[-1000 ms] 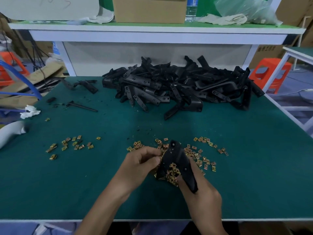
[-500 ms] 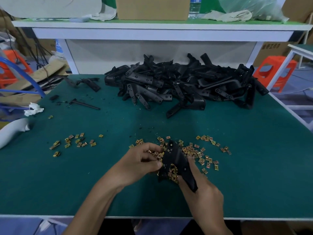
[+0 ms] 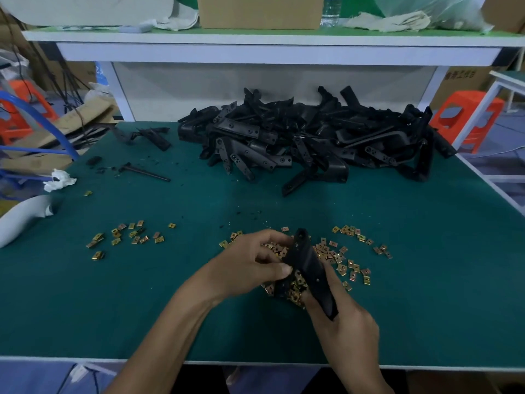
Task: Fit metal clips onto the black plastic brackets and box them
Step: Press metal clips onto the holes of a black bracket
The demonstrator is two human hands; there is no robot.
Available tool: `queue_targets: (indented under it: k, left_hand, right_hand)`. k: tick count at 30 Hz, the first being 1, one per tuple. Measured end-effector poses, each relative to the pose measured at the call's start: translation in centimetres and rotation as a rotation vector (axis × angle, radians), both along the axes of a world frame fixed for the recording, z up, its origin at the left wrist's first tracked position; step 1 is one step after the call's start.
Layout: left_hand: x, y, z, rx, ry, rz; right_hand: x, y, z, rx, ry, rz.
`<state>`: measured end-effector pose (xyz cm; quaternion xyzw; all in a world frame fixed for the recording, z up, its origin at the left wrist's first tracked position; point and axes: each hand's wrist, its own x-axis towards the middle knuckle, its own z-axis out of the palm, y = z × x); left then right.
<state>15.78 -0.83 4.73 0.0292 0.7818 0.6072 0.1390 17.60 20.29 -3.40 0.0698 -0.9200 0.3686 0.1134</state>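
Observation:
A black plastic bracket stands tilted over the near middle of the green table. My right hand grips its lower end from below and also cups several gold metal clips. My left hand pinches the bracket's left edge with thumb and fingers; whether a clip sits under the fingertips is hidden. Loose gold clips lie scattered around the bracket. A big heap of black brackets fills the far middle of the table.
A smaller group of gold clips lies at the left. Black scraps and a thin rod sit at the far left, next to crumpled white paper. A cardboard box stands on the raised shelf behind. An orange stool is off the right edge.
My left hand has shifted slightly along the bracket's left edge, thumb now pressing lower. The right hand and bracket stay in about the same place.

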Motion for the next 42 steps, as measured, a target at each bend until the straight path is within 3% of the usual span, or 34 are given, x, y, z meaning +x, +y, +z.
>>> queue_targets:
  k: [4, 8, 11, 14, 21, 24, 28, 34, 42]
  left_hand:
    - [-3.0, 0.9, -0.7, -0.049, 0.075, 0.134]
    - [-7.4, 1.8, -2.9, -0.568, 0.258, 0.321]
    - [-9.5, 1.9, -4.7, -0.818, 0.39, 0.244]
    - [-10.6, 1.8, -5.5, -0.994, 0.366, 0.143]
    - [-10.5, 2.2, -4.5, -0.925, 0.333, 0.142]
    - [-9.4, 2.2, -3.7, -0.703, 0.246, 0.225]
    - [-6.7, 1.4, -2.8, -0.405, 0.324, 0.268]
    - [-1.9, 0.2, -1.7, 0.044, 0.216, 0.394]
    - [-0.2, 0.5, -0.8, 0.212, 0.132, 0.407]
  right_hand:
    - [-0.1, 0.1, 0.0, -0.104, 0.004, -0.02]
    - [0.0, 0.1, 0.1, -0.154, -0.017, -0.026]
    - [0.0, 0.0, 0.1, -0.151, 0.003, -0.03]
    - [-0.1, -0.1, 0.0, -0.129, 0.022, -0.041]
    - [-0.1, -0.1, 0.2, -0.104, 0.018, -0.04]
    - [0.0, -0.1, 0.5, -0.102, 0.003, -0.048]
    - [0.2, -0.1, 0.9, -0.109, -0.001, -0.033]
    - [0.3, 0.0, 1.1, -0.095, -0.022, -0.011]
    - [0.4, -0.1, 1.0, -0.081, -0.022, -0.003]
